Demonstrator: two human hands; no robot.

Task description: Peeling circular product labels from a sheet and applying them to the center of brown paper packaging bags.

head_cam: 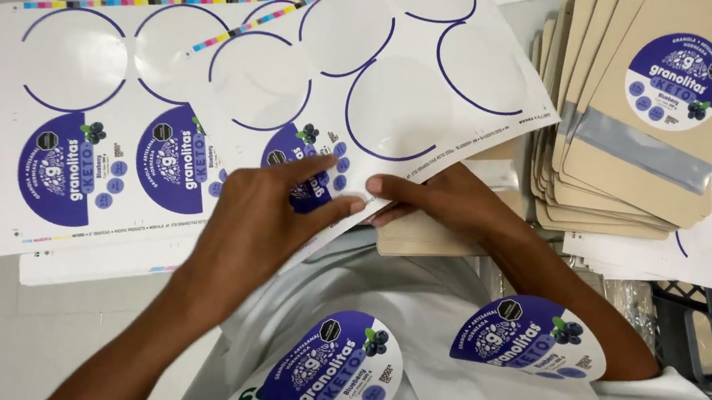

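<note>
The white sticker sheet (385, 81) is spread above both hands, and most of its round places are already peeled bare; only one purple round label (310, 178) is seen on it, just under the left fingertips. Further to the left of the left hand, a second sheet (101, 141) carries two purple labels, so some peeling seems left to do. To the upper right of the right hand, a stack of kraft pouches (631, 140) is laid, the top one already labelled. Two loose labels (331, 367) are stuck on the white shirt below the hands. The left hand (263, 217) is bent over the sheet edge, its fingers pressed on the label. The right hand (443, 200) meets it, the sheet's lower edge pinched between thumb and fingers.
</note>
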